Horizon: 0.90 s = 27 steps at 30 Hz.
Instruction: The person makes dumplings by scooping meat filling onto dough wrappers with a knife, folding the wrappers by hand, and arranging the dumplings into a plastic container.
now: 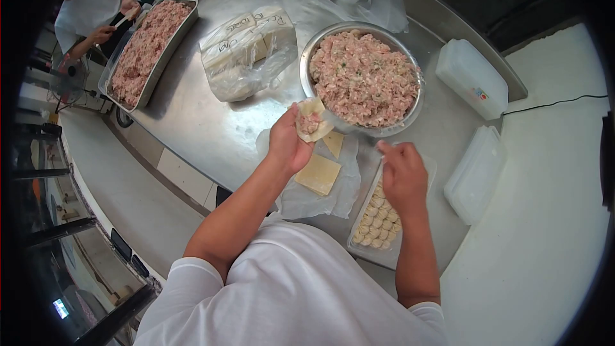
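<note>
On my left hand (287,146) lies a square dumpling wrapper (323,127), held at its edge by the thumb, with a lump of meat filling (310,122) on it. My right hand (405,179) hovers over a clear plastic tray (353,229), its fingers curled in and slightly blurred; whatever they may hold is hidden. Rows of folded dumplings (377,225) fill the near part of that tray. Below my left hand, a stack of yellowish wrappers (318,175) rests on a plastic sheet (346,187). Just beyond both hands stands a steel bowl (306,74) heaped with minced meat (362,77).
Wrapped packs (246,48) sit on the steel table (186,99). Further left is a metal pan (168,57) of minced meat, with another person (96,0) beside it holding a utensil. Plastic containers (471,77) stand along the right wall. A raised rim (458,29) edges the table.
</note>
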Each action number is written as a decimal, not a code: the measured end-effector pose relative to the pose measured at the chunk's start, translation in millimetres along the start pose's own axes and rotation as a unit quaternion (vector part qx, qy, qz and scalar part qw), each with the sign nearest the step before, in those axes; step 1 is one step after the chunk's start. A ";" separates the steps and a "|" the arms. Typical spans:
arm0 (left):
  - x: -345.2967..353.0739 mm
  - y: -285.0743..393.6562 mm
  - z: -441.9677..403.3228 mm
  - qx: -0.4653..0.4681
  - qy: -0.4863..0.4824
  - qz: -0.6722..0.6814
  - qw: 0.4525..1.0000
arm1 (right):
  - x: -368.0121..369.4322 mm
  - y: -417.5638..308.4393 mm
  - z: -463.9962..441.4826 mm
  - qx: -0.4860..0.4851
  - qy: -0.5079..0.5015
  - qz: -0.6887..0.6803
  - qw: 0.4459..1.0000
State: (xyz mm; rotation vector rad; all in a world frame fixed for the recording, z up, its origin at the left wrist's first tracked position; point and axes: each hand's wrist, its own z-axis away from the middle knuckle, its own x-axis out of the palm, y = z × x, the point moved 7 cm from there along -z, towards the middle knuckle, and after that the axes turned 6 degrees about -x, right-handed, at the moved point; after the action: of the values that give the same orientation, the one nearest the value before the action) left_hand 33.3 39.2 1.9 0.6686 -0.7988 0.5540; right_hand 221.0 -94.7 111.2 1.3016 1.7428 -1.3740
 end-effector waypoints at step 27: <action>3.5 16.6 1.7 0.078 -0.005 0.035 0.996 | 32.9 24.4 -9.4 0.032 0.020 0.040 0.998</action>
State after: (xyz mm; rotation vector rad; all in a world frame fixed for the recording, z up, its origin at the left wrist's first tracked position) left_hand 23.4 49.6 11.0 0.7892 -0.7957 0.6832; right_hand 232.5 -74.5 76.2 1.4268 1.6667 -1.3766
